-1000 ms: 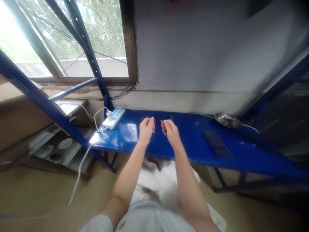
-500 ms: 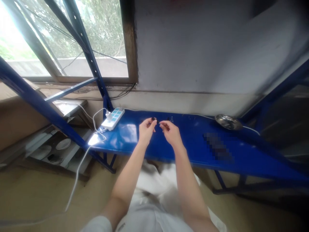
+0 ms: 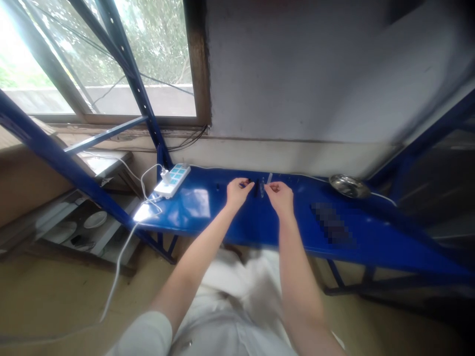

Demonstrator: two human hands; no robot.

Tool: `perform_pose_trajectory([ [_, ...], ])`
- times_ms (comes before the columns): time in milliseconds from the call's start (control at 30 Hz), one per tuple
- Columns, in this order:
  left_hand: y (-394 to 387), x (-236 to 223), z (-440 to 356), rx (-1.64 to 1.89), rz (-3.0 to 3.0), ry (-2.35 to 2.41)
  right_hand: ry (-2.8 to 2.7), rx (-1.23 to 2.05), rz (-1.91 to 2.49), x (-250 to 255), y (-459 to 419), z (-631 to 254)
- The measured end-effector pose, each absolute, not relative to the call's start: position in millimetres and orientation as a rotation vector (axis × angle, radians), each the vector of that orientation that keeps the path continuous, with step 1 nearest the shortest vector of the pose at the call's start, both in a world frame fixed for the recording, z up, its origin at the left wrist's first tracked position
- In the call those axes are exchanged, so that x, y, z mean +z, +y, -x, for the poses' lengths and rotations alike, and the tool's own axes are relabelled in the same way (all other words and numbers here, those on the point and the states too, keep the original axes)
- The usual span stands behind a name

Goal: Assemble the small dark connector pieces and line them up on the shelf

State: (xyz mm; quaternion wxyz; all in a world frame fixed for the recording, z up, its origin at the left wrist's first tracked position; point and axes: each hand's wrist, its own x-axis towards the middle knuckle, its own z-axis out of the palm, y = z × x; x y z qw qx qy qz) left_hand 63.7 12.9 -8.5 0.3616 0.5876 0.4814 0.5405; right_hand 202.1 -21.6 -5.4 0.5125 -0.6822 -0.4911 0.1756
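Observation:
Both of my hands are over the blue tabletop [image 3: 208, 222], side by side and apart. The fingers of my left hand [image 3: 237, 194] are pinched together; what they hold, if anything, is too small to name. A narrow dark piece [image 3: 256, 188] lies just right of those fingertips. My right hand [image 3: 281, 197] is closed too, its fingertips by a small clear piece [image 3: 262, 188]. A pale translucent strip [image 3: 269, 178] shows just above the right fingers; whether it is held I cannot tell. One small black piece [image 3: 217, 187] rests on the tabletop left of my left hand.
A white power strip [image 3: 172, 182] with a plugged-in cable stands at the table's left end. On the right are a shiny metal dish [image 3: 349, 186] and a pixelated dark object [image 3: 332, 223]. Blue frame posts [image 3: 135, 84] rise at the left, before the window.
Both hands have shifted right and their tips are farther apart. The black piece at my left fingertips no longer shows there. A black piece now shows on the tabletop at left.

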Motion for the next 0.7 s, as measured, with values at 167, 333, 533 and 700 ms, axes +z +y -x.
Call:
perform_pose_trajectory([
  [167,34,-41,-88,1.158,-1.586,1.379,-1.206,0.441,1.864,-20,-13,-218],
  [333,39,-66,-97,1.041,-1.582,1.446,-1.269,0.474,2.002,-44,-4,-220],
  [533,39,-82,-100,0.956,-1.659,1.516,-1.28,0.492,2.075,-75,11,-218],
  [700,41,-90,-101,0.935,-1.715,1.566,-1.312,0.497,2.122,-87,15,-219],
])
